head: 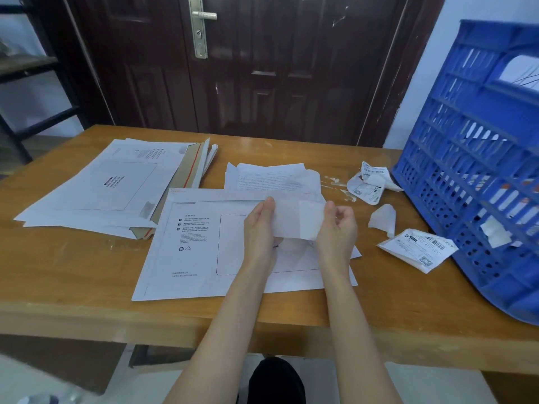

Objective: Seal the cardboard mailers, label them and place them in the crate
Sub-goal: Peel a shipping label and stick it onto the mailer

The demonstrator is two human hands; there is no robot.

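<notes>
A white cardboard mailer lies flat on the wooden table in front of me, printed side up. Above its right half I hold a white label sheet with both hands. My left hand pinches its left edge. At the sheet's right edge my right hand pinches a curling corner, which looks like backing lifting off. A stack of more white mailers lies at the left, one with a brown flap and red strip. The blue plastic crate stands tilted at the right.
Loose printed papers lie behind the mailer. Crumpled label backings and scraps lie between the mailer and the crate, plus a barcode label near the crate's base. A dark door stands behind the table, a metal shelf at far left.
</notes>
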